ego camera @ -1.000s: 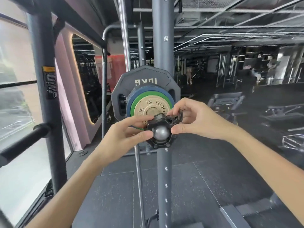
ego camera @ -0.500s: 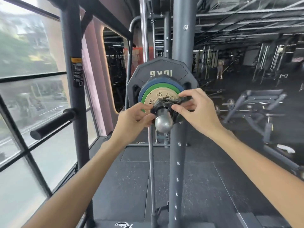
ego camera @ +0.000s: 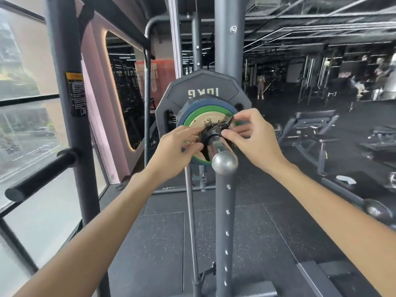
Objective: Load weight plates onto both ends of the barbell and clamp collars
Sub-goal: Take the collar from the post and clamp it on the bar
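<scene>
- Both our hands pinch the black collar [ego camera: 214,132]: our left hand [ego camera: 177,151] curls its fingertips on the collar's left side, and our right hand [ego camera: 255,138] grips its right side, next to the raised lever [ego camera: 229,121].
- The collar sits on the barbell sleeve [ego camera: 224,162], close against the tan plate [ego camera: 205,120]. The green plate [ego camera: 191,121], blue plate [ego camera: 205,103] and 10 kg plate [ego camera: 203,91] stack behind it.
- The lever looks unlatched, so if we let go now the collar may creep toward the near end.
- Any gap at the tan plate would let the stack shift.
- Snapping the lever down could nip a fingertip beside it.
- The bar's far end is hidden from us.
</scene>
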